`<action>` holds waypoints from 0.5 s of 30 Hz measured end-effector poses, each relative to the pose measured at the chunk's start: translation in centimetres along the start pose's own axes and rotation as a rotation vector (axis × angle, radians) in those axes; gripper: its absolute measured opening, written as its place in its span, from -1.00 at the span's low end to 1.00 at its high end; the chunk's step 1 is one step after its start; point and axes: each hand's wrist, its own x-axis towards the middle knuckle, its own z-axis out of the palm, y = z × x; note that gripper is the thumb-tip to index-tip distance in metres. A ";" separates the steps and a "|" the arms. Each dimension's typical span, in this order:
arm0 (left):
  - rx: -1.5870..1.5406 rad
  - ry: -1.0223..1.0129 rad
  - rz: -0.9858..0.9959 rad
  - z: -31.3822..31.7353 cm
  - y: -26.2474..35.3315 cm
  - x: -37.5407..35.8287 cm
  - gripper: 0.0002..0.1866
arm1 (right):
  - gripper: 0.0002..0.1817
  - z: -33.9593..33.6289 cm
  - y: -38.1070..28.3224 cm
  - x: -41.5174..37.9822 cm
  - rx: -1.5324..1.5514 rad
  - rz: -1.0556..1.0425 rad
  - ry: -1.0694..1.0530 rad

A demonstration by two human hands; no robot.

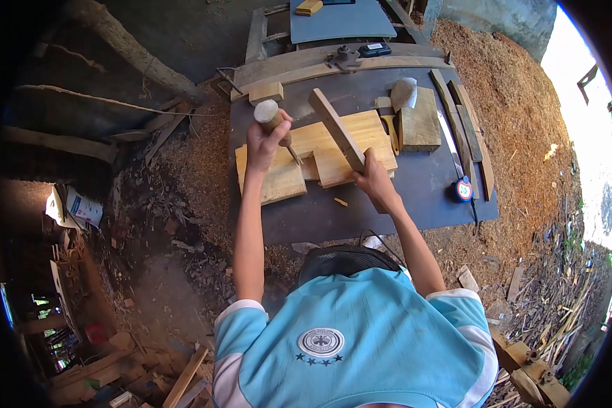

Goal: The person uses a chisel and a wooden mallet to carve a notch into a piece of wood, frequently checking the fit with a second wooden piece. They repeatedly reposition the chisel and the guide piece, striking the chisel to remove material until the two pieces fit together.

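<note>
Chisel [283,134] tip too small to tell

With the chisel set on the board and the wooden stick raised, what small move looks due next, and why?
Probably a short downward tap of the wooden stick onto the chisel handle. The left hand holds the chisel upright with its tip on the pale board, and the right hand grips the stick lifted above the boards, apart from the handle top.
</note>
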 end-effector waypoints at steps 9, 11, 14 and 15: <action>-0.156 -0.148 -0.088 -0.1 -1.3 -1.4 -0.83 | -0.57 0.4 1.2 0.7 0.086 0.114 0.001; -0.177 -0.127 -0.067 0.1 -1.4 -1.8 -0.84 | -0.56 0.5 1.1 0.7 0.078 0.112 0.003; -0.191 -0.105 -0.048 0.3 -1.4 -2.1 -0.85 | -0.55 0.5 0.8 0.7 0.034 0.101 0.014; -0.150 -0.114 -0.047 0.1 -1.4 -2.1 -0.85 | -0.55 0.5 0.7 0.7 0.018 0.097 0.021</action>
